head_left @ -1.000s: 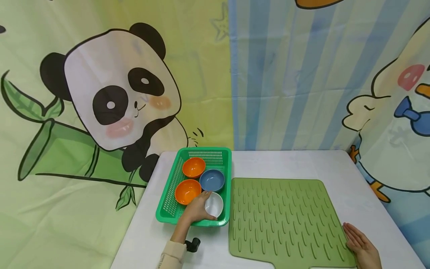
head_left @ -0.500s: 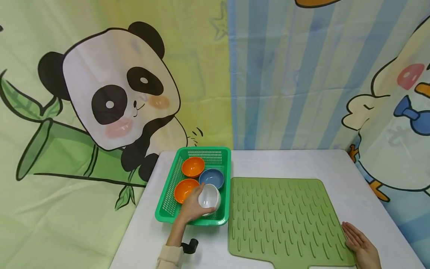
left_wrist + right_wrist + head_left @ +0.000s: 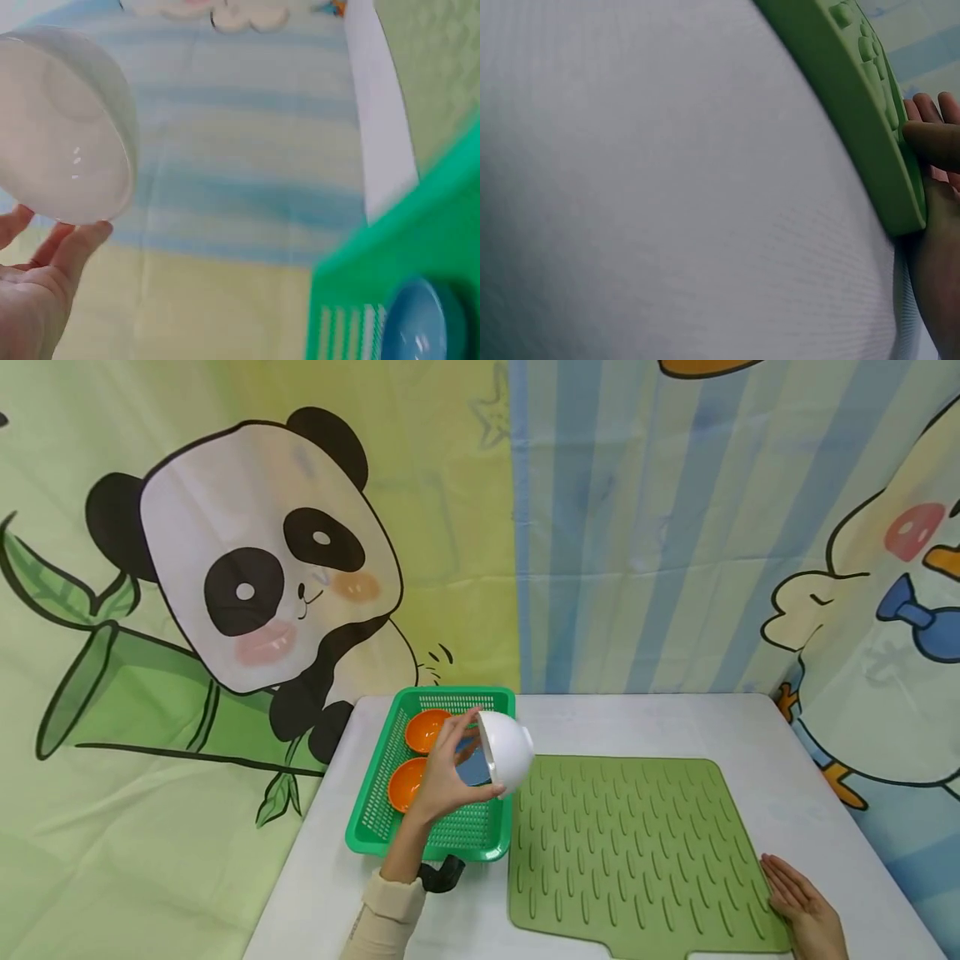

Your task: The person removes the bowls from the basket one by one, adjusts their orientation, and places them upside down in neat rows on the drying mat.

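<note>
A white bowl [image 3: 510, 752], tipped on its side with its mouth toward the left, is pinched at the rim by my left hand [image 3: 446, 772] above the right side of the green basket. In the left wrist view the bowl's [image 3: 71, 135] glossy inside shows, with fingertips at its edge. My right hand [image 3: 807, 906] lies with straight fingers along the right edge of the green ridged mat [image 3: 637, 843]. The right wrist view has that hand [image 3: 939, 157] at the mat's corner, thumb over the edge.
The green basket [image 3: 375, 810] holds an orange bowl [image 3: 424, 732] at the back, another orange bowl [image 3: 405, 783] nearer, and a blue bowl [image 3: 474, 768] partly hidden behind my left hand. Basket and mat sit side by side on a white table [image 3: 600, 720]. A printed curtain hangs behind.
My left hand has lifted the white bowl out of the basket, up and to the right, and turned it onto its side. The right hand stays at the mat's edge.
</note>
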`<action>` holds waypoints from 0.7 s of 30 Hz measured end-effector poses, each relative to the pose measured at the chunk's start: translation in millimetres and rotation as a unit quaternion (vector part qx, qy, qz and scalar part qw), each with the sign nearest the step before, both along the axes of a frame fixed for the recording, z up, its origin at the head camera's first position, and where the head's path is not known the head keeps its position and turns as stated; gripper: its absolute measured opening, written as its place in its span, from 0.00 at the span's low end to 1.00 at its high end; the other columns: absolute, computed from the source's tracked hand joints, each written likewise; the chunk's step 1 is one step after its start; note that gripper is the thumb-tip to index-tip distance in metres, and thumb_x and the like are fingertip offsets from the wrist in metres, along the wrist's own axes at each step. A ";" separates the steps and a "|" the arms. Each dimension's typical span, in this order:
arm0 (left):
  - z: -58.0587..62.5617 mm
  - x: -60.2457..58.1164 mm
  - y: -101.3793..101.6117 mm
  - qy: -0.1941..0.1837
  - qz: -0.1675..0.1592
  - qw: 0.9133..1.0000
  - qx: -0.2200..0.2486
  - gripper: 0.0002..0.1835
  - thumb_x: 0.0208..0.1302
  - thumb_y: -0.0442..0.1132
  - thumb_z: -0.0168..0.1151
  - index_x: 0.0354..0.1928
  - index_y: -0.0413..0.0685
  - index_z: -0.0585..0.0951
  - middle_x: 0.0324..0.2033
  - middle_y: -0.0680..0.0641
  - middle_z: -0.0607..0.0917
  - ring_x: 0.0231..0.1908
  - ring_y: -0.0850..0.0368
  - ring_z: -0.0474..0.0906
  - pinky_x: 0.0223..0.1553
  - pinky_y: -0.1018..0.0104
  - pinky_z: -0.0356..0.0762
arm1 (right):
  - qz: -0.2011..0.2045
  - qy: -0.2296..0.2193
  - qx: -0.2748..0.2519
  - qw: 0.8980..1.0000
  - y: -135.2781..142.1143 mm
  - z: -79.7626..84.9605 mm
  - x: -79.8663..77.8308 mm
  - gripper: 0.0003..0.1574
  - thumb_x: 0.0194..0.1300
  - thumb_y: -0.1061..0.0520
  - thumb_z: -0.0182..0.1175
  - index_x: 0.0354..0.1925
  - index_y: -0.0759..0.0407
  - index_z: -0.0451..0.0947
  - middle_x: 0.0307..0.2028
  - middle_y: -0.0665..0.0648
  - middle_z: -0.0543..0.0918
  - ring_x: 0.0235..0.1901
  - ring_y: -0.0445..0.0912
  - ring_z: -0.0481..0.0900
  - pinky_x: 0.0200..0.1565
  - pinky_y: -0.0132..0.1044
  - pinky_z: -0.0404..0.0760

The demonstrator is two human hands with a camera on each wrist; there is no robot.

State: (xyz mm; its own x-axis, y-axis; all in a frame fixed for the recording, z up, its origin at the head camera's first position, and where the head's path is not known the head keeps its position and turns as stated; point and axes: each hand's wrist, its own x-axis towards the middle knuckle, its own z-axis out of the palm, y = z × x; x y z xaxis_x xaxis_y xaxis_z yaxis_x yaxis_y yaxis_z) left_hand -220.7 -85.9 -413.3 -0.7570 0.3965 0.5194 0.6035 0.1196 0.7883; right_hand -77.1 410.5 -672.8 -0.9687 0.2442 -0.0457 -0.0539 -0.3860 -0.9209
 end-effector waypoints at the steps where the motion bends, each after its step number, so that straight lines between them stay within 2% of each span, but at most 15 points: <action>1: 4.2 -0.6 6.8 0.009 -0.020 1.000 0.011 0.48 0.41 0.36 0.75 0.66 0.37 0.61 0.54 0.36 0.64 0.54 0.38 0.67 0.52 0.46 0.69 | -0.001 -0.001 0.002 1.000 0.1 0.3 0.2 0.33 0.62 0.67 0.56 0.64 0.53 0.63 0.48 0.39 0.77 0.47 0.30 0.75 0.45 0.24 0.75; 4: 10.2 -2.6 26.1 0.034 -0.074 0.996 0.032 0.49 0.42 0.45 0.75 0.65 0.35 0.61 0.54 0.35 0.63 0.54 0.37 0.66 0.52 0.47 0.70 | -0.003 -0.009 0.010 1.000 0.3 1.3 1.0 0.34 0.62 0.67 0.57 0.65 0.53 0.62 0.48 0.38 0.77 0.47 0.29 0.74 0.45 0.23 0.75; 5: 10.6 -2.9 31.8 0.040 -0.088 0.995 0.034 0.50 0.42 0.45 0.76 0.65 0.34 0.61 0.54 0.34 0.63 0.54 0.37 0.66 0.52 0.48 0.70 | -0.004 -0.015 0.012 1.000 0.1 1.5 1.2 0.35 0.62 0.66 0.58 0.65 0.52 0.62 0.48 0.38 0.77 0.47 0.29 0.74 0.44 0.23 0.75; 10: 3.0 -3.9 50.7 0.055 -0.132 0.989 0.030 0.51 0.34 0.32 0.76 0.64 0.33 0.61 0.53 0.33 0.63 0.56 0.40 0.68 0.53 0.52 0.70 | -0.012 -0.036 0.009 0.999 -1.1 1.5 0.4 0.37 0.60 0.65 0.61 0.65 0.51 0.62 0.46 0.37 0.78 0.46 0.28 0.75 0.45 0.23 0.74; 12: -0.3 -3.3 54.6 0.053 -0.140 0.988 0.026 0.52 0.30 0.28 0.76 0.64 0.32 0.61 0.53 0.33 0.63 0.56 0.40 0.68 0.53 0.53 0.69 | -0.013 -0.046 0.003 0.999 -0.2 2.2 -1.2 0.41 0.60 0.66 0.61 0.68 0.53 0.57 0.46 0.38 0.78 0.46 0.30 0.75 0.46 0.24 0.74; 14: -2.4 -2.8 57.1 0.056 -0.144 0.988 0.021 0.53 0.29 0.27 0.76 0.64 0.32 0.61 0.53 0.32 0.63 0.56 0.40 0.68 0.53 0.53 0.69 | -0.017 -0.080 0.012 0.997 1.5 6.0 -4.4 0.44 0.61 0.62 0.61 0.70 0.55 0.51 0.45 0.37 0.78 0.45 0.29 0.76 0.46 0.25 0.75; 17: -2.9 -1.7 57.5 0.063 -0.147 0.987 0.020 0.53 0.29 0.27 0.76 0.64 0.31 0.60 0.52 0.31 0.63 0.56 0.39 0.68 0.52 0.51 0.69 | -0.025 -0.156 0.049 0.986 2.4 17.2 -12.7 0.48 0.61 0.54 0.61 0.70 0.63 0.46 0.41 0.34 0.78 0.42 0.27 0.76 0.43 0.24 0.76; 19: -2.5 -1.6 57.3 0.070 -0.148 0.986 0.021 0.53 0.29 0.28 0.76 0.64 0.31 0.60 0.52 0.30 0.63 0.55 0.39 0.68 0.52 0.51 0.69 | -0.035 -0.213 0.121 0.969 -0.2 30.9 -19.1 0.49 0.61 0.45 0.60 0.70 0.63 0.49 0.40 0.30 0.76 0.39 0.21 0.73 0.40 0.21 0.75; 21: -1.2 -1.5 57.1 0.072 -0.150 0.986 0.023 0.53 0.29 0.28 0.76 0.64 0.30 0.60 0.52 0.30 0.63 0.56 0.39 0.68 0.53 0.51 0.69 | -0.061 -0.230 0.139 0.961 -7.6 47.6 -27.5 0.49 0.60 0.43 0.60 0.68 0.64 0.52 0.38 0.30 0.76 0.36 0.20 0.73 0.39 0.20 0.75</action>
